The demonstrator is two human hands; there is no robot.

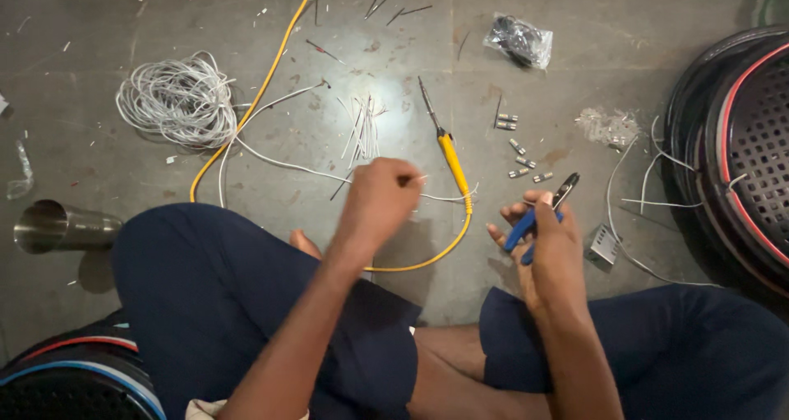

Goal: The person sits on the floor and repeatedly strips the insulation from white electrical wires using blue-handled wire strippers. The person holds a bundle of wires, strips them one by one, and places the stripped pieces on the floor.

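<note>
Hands work low over a grey stone floor (575,50), with the person sitting cross-legged in dark blue shorts. The left hand (378,202) reaches forward from a bent arm, knuckles up, its fingers pinched shut on the end of a thin white wire (279,163) that trails away left across the floor. The right hand (549,239) is held nearer the right knee, palm turned inward, closed around blue-handled pliers (542,214) whose dark jaws point up and away. Between the two hands lies a yellow-handled soldering iron (448,153), tip pointing away, its yellow cord (255,99) looping under the left hand. Beyond the left hand sit a bundle of cut white wire pieces (362,128) and, further left, a coil of white wire (177,99). Small metal connectors (518,153) lie just beyond the pliers. A steel tumbler (57,225) lies on its side at far left
</note>
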